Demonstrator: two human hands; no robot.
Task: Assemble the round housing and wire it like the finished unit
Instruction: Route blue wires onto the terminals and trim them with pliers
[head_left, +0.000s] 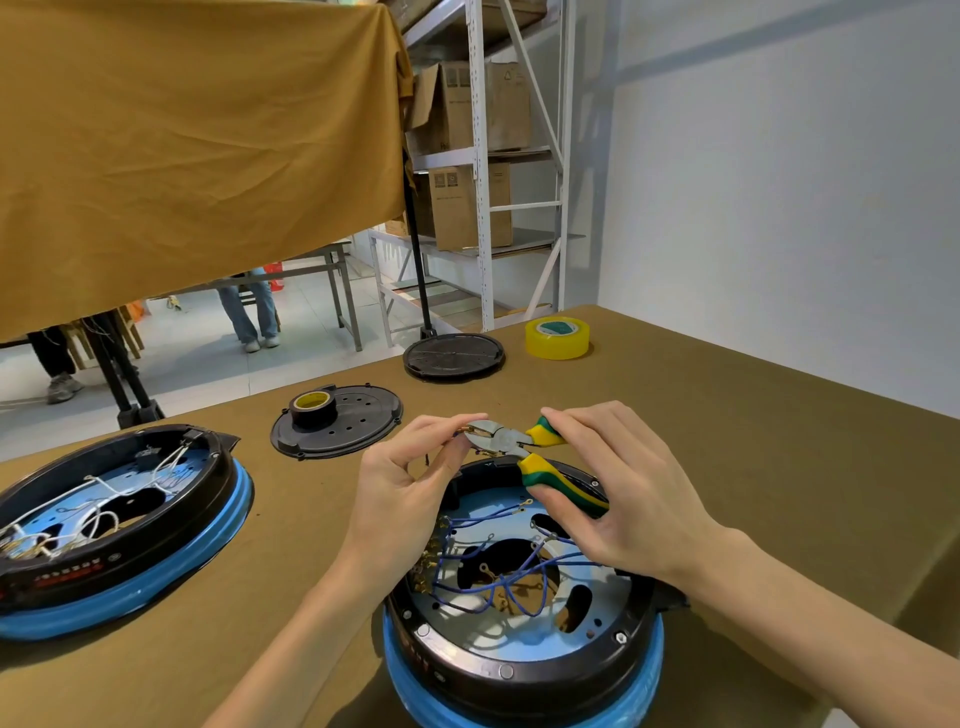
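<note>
A round black housing (524, 670) with a blue rim stands open at the near edge of the table, and several blue wires (498, 582) cross inside it. Above its far rim my right hand (623, 499) grips pliers (530, 457) by their green-and-yellow handles. The jaws close on a small brass wire terminal (465, 429) that my left hand (410, 478) pinches between thumb and fingertips. A second round housing (124, 551) with white wires inside lies at the left.
A black perforated cover plate (363, 415) with a roll of black tape (313, 408) on it lies behind my hands. Farther back are another black round cover (454, 356) and a yellow tape roll (557, 338). The table edge runs along the left.
</note>
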